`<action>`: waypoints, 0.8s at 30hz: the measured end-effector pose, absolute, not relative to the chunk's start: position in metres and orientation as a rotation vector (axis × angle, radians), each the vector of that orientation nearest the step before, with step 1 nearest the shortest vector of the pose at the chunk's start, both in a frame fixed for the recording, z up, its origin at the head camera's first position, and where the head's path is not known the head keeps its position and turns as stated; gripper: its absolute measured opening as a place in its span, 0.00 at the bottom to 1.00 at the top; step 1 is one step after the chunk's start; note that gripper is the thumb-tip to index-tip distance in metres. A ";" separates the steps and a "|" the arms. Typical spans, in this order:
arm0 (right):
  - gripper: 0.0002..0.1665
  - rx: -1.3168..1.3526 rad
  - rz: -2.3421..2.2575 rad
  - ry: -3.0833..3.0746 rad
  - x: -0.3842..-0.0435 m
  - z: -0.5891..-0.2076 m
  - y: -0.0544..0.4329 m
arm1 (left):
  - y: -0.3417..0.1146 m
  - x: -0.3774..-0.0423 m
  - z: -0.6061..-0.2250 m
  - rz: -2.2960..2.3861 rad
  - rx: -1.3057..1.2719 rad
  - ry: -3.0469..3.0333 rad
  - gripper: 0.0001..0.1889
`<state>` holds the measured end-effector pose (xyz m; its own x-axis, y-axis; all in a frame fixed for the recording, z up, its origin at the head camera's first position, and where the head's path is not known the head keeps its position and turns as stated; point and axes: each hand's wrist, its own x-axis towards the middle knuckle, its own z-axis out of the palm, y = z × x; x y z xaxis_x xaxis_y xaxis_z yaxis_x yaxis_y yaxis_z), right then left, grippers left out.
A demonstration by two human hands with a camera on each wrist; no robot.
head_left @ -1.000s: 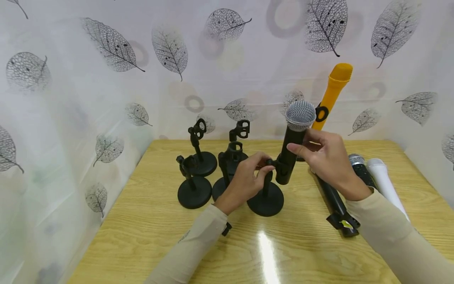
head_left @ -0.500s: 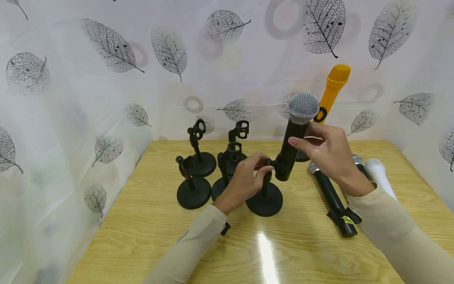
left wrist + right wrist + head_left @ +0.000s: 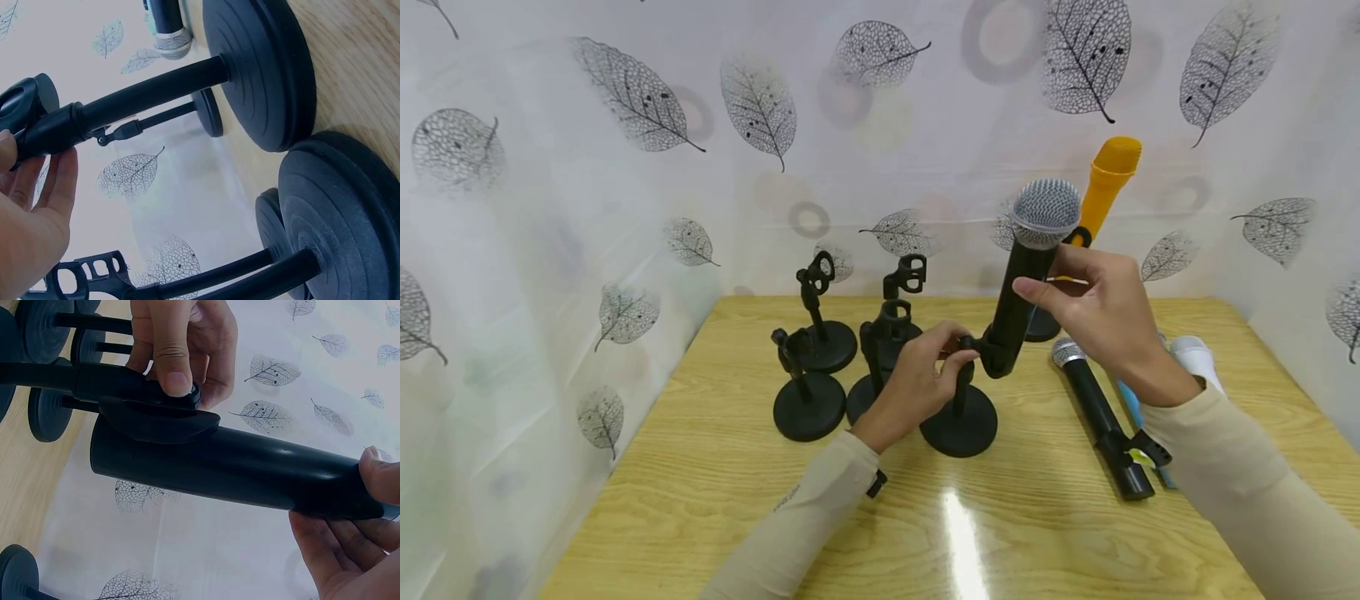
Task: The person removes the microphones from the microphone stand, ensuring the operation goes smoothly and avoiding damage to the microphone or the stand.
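A black microphone with a silver mesh head leans to the right in the clip of a black desk stand. My right hand pinches its body below the head, thumb in front. With thumb and fingers, my left hand grips the top joint of that stand, beside the clip. Seen from the right wrist, the clip wraps the lower part of the microphone body, whose tail end sticks out past it. The left wrist view shows the stand's pole running from the held joint to the round base.
Several black stands with vacant clips, such as one at front left, stand left of my left hand. Behind my right hand, a yellow microphone sits in another stand. A black microphone and a white one lie at right.
My right hand and the microphone have risen slightly and shifted right, and less of its tail end shows below the clip. My left hand stays on the stand joint.
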<state>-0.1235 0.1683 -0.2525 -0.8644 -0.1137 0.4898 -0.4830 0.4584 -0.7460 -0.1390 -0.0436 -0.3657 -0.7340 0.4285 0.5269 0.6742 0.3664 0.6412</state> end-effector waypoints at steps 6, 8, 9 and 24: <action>0.12 0.493 1.382 -2.348 -0.125 -0.249 0.169 | -0.043 -0.139 -0.366 -1.300 -0.981 -2.362 0.07; 0.11 0.499 1.383 -2.341 -0.125 -0.247 0.169 | -0.043 -0.139 -0.366 -1.298 -0.980 -2.364 0.07; 0.11 0.501 1.378 -2.338 -0.126 -0.246 0.169 | -0.044 -0.139 -0.365 -1.296 -0.980 -2.365 0.07; 0.13 0.489 1.383 -2.306 -0.126 -0.234 0.171 | -0.043 -0.138 -0.364 -1.286 -0.970 -2.379 0.08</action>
